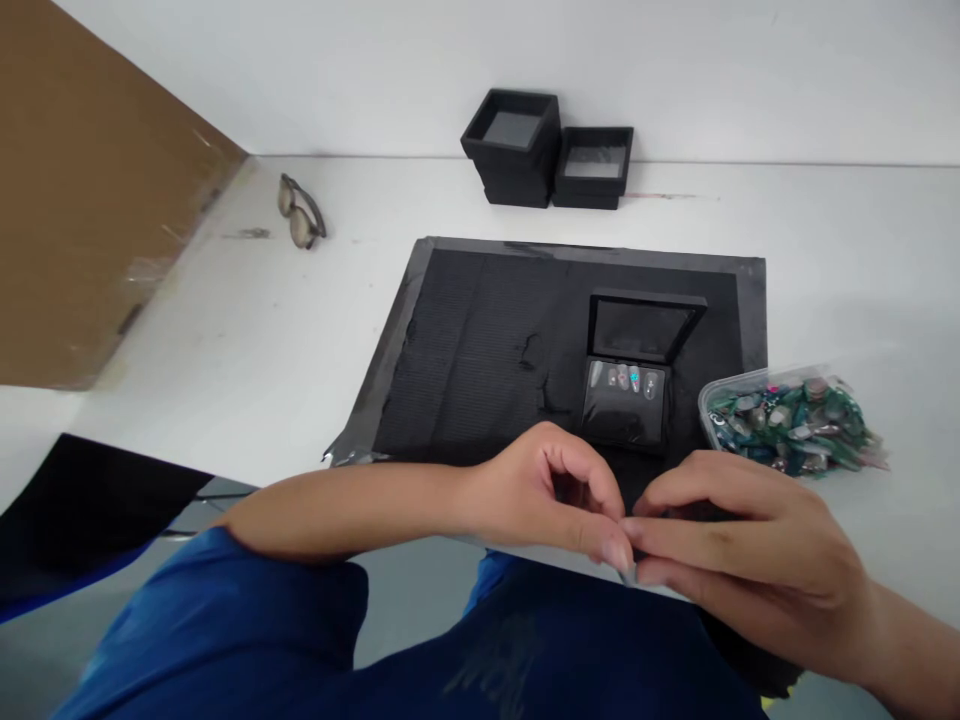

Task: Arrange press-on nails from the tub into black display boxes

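Observation:
My left hand (pixel 555 500) and my right hand (pixel 765 540) meet at the mat's front edge, fingertips pinched together. Between them pokes out a small translucent grey piece (pixel 628 575); the fingers hide most of it. Just beyond stands an open black display case (pixel 624 418), its windowed lid (pixel 641 328) tilted up. Along the upper part of its base lies a row of several false nails (pixel 622 377), some clear and one with a bright blue-green spot. To the right of the case, a clear plastic tub (pixel 705 408) is heaped with many green, clear and silvery false nails (pixel 795 422).
A black ribbed mat (pixel 472 340) with taped edges covers the middle of the white table (pixel 300 330). At the back are stacked black cases (pixel 517 165) and a lower black case (pixel 592 185). Glasses (pixel 302 212) lie back left, near a large cardboard panel (pixel 97 190).

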{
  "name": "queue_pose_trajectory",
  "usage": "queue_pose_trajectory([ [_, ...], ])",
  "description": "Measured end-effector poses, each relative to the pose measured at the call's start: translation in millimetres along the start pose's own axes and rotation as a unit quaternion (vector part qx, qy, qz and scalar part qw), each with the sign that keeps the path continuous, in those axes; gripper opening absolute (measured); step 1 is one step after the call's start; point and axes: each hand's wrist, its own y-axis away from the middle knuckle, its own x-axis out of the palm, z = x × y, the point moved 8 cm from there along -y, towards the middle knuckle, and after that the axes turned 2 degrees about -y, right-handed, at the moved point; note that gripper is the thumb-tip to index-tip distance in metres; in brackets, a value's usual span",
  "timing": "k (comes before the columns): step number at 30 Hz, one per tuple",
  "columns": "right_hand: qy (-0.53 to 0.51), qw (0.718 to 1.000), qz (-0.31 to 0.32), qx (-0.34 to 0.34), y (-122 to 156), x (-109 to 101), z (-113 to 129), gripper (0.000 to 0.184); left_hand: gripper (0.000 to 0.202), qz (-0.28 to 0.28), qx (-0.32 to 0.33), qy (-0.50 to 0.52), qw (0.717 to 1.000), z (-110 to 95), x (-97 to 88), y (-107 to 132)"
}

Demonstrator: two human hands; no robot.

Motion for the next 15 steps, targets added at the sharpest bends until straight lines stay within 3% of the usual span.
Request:
queue_pose_trajectory([
  [5, 0.01, 1.0, 0.013, -0.007, 0, 7, 0, 0.024, 0.034, 0.025, -0.048, 0.069, 0.996, 15, 11.9, 1],
  [10, 0.011, 1.0, -0.011, 0.008, 3, 7, -3, 0.027, 0.032, -0.032, -0.003, 0.025, 0.999, 9, 3.1, -2],
  [15, 0.013, 1.0, -0.017, 0.022, 1, 4, 0, 0.021, 0.022, -0.045, 0.04, -0.02, 0.998, -5, 7.5, 0],
])
